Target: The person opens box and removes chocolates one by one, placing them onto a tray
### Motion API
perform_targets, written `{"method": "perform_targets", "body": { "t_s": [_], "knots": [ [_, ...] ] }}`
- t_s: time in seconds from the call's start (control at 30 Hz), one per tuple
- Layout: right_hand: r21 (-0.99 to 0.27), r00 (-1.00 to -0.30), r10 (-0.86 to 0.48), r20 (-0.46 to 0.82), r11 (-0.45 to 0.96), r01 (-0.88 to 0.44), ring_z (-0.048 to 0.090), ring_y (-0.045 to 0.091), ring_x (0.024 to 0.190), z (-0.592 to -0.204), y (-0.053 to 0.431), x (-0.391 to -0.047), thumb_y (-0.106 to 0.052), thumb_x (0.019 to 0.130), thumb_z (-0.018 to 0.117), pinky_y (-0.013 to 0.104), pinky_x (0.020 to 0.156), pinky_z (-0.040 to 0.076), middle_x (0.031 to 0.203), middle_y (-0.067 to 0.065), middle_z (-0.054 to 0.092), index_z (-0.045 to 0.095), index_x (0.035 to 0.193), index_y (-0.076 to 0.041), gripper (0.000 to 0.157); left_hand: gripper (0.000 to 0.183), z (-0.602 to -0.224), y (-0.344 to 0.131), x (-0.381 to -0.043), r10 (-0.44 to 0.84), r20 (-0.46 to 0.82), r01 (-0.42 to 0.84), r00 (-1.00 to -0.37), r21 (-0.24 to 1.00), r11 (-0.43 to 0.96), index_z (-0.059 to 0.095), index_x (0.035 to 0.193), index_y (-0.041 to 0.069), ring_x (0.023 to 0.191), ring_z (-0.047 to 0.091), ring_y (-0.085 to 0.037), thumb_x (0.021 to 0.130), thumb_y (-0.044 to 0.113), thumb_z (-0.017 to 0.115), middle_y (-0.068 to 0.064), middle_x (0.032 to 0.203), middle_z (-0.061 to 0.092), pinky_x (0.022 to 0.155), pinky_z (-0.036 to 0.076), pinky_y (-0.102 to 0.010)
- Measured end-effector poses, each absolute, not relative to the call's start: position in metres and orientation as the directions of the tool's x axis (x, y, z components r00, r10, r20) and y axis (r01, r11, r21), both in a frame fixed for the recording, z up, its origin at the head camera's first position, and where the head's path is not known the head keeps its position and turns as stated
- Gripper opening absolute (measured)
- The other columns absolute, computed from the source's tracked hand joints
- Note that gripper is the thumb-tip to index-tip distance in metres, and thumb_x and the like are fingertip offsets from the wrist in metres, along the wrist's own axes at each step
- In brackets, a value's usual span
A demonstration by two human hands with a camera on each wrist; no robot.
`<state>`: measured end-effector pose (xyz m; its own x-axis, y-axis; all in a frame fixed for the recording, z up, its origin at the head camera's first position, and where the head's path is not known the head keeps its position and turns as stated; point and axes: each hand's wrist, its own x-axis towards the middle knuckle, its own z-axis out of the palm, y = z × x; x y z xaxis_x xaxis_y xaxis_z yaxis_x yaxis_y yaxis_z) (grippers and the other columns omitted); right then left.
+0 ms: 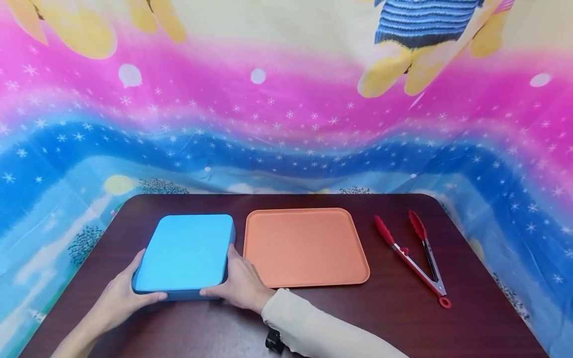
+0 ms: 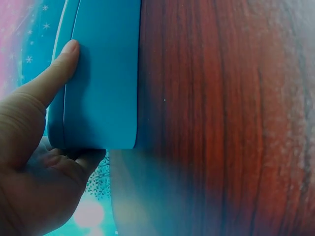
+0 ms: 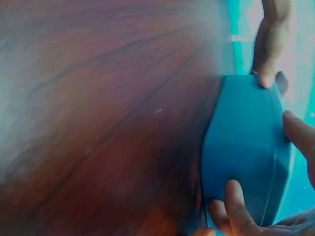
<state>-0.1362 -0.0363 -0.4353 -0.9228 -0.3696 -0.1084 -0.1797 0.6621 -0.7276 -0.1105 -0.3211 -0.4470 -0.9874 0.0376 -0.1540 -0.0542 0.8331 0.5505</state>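
Note:
A blue lidded box (image 1: pixel 185 253) lies flat at the left of the table, its lid facing up. At its near left corner my left hand (image 1: pixel 122 294) grips it, thumb along the front wall and the other fingers round the left side. My right hand (image 1: pixel 243 282) holds the near right corner, its thumb also on the front wall and its fingers against the right side. In the left wrist view a seam runs between the lid and the body of the box (image 2: pixel 106 88). The right wrist view shows fingertips (image 3: pixel 235 194) pressed to the box's side wall.
Just right of the box lies an orange tray (image 1: pixel 306 248). Farther right, red-tipped tongs (image 1: pixel 421 263) lie spread on the dark wooden table (image 1: pixel 349 318). A patterned cloth (image 1: pixel 286 109) hangs behind and around the table. A small black device (image 1: pixel 274 340) sits below my right sleeve.

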Motion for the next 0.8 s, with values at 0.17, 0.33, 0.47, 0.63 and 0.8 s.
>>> {"method": "perform_targets", "body": {
  "t_s": [0.17, 0.33, 0.47, 0.63, 0.8],
  "knots": [
    [-0.722, -0.924, -0.356, -0.138, 0.675, -0.152, 0.042, 0.021, 0.148, -0.4327, -0.0386, -0.1372, -0.045, 0.071, 0.092, 0.036, 0.115, 0.046, 0.165, 0.014, 0.033, 0.018, 0.161, -0.002, 0.125, 0.127, -0.4476, -0.3217, -0.1110, 0.036, -0.161, -0.060, -0.986, 0.556, 0.829, -0.006, 0.159, -0.004, 0.135, 0.035, -0.062, 0.083, 0.050, 0.080, -0.046, 0.154, 0.023, 0.096, 0.043, -0.072],
    [-0.717, -0.933, -0.336, -0.131, 0.681, -0.145, 0.049, 0.020, 0.141, -0.4324, -0.0416, -0.1351, -0.039, 0.069, 0.095, 0.033, 0.112, 0.048, 0.163, 0.016, 0.037, 0.016, 0.161, 0.001, 0.127, 0.128, -0.4490, -0.3236, -0.1100, 0.039, -0.165, -0.064, -0.986, 0.576, 0.815, -0.009, 0.160, -0.001, 0.135, 0.033, -0.063, 0.083, 0.048, 0.081, -0.046, 0.155, 0.021, 0.096, 0.042, -0.073],
    [-0.714, -0.932, -0.342, -0.117, 0.682, -0.161, 0.049, 0.017, 0.140, -0.4336, -0.0428, -0.1338, -0.035, 0.068, 0.095, 0.030, 0.112, 0.047, 0.163, 0.014, 0.037, 0.016, 0.160, 0.001, 0.126, 0.127, -0.4491, -0.3242, -0.1101, 0.038, -0.169, -0.067, -0.985, 0.572, 0.817, -0.006, 0.159, -0.004, 0.135, 0.033, -0.063, 0.083, 0.048, 0.081, -0.046, 0.154, 0.022, 0.096, 0.042, -0.073],
    [-0.700, -0.933, -0.347, -0.092, 0.689, -0.187, 0.062, 0.015, 0.124, -0.4363, -0.0417, -0.1343, -0.039, 0.069, 0.094, 0.026, 0.100, 0.054, 0.144, 0.018, 0.059, 0.019, 0.160, 0.001, 0.125, 0.126, -0.4482, -0.3246, -0.1108, 0.039, -0.158, -0.058, -0.987, 0.566, 0.822, -0.001, 0.158, -0.008, 0.133, 0.037, -0.062, 0.081, 0.047, 0.083, -0.047, 0.152, 0.026, 0.095, 0.044, -0.071],
    [-0.685, -0.930, -0.359, -0.074, 0.697, -0.215, 0.066, 0.016, 0.118, -0.4386, -0.0403, -0.1354, -0.045, 0.071, 0.092, 0.026, 0.095, 0.056, 0.133, 0.020, 0.066, 0.018, 0.160, 0.002, 0.124, 0.126, -0.4463, -0.3240, -0.1124, 0.041, -0.138, -0.043, -0.990, 0.553, 0.832, 0.003, 0.158, -0.009, 0.132, 0.040, -0.061, 0.080, 0.048, 0.084, -0.047, 0.151, 0.029, 0.095, 0.046, -0.069]
  ]
}}
